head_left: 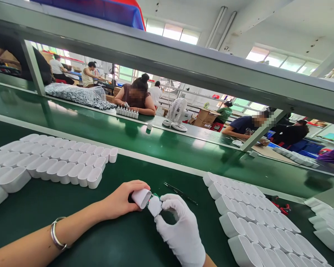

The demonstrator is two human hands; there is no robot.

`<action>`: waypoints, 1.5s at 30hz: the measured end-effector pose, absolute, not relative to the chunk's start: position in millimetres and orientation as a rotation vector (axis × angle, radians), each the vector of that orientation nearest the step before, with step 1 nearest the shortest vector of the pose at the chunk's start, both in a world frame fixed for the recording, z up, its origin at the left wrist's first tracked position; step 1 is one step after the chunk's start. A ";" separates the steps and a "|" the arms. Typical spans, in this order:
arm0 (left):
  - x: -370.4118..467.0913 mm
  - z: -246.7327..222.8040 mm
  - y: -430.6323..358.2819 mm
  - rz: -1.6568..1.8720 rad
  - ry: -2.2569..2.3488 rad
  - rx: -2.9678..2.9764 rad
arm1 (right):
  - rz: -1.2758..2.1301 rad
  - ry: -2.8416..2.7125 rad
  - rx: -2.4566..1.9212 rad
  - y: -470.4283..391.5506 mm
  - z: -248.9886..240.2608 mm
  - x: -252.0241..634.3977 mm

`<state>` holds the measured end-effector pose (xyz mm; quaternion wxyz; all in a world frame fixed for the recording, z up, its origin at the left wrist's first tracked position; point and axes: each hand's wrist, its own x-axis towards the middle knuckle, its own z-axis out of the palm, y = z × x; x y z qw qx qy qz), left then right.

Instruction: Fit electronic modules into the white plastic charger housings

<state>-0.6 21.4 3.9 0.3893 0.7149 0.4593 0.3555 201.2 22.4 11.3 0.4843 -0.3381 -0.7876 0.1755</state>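
Note:
Bare but for a bracelet at the wrist, my left hand (129, 198) is closed around a white oval plastic housing (141, 198), its open end facing right. My right hand (180, 226), in a white glove, pinches a small white part (155, 206) with a bit of green circuit board showing behind it. The part is close against the housing's mouth; whether it has entered cannot be made out. Behind my hands, black tweezers (180, 193) lie on the dark green worktop (105, 237).
Rows of white oval cups (58, 168) stand on the left, and more cups (256, 218) on the right. A red-handled tool (282, 207) lies beside the right rows. Beyond runs a green conveyor belt (167, 148), with a metal shelf beam (161, 48) above. Several people work across it.

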 end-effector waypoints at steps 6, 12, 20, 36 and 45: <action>1.7 5.3 19.1 0.922 1.121 1.850 | 0.438 -1.933 -0.781 19.6 3.0 196.3; 2.1 4.5 18.5 0.928 1.123 1.874 | 0.353 -1.983 -0.768 17.7 3.7 199.4; 6.7 4.1 15.4 0.959 1.133 1.920 | 0.305 -2.002 -0.764 15.2 6.0 200.4; 5.2 5.7 15.8 0.869 1.140 1.902 | 0.247 -1.946 -0.753 13.9 10.5 194.7; 7.2 5.9 14.3 0.854 1.153 1.855 | 0.221 -1.964 -0.772 16.5 5.9 195.7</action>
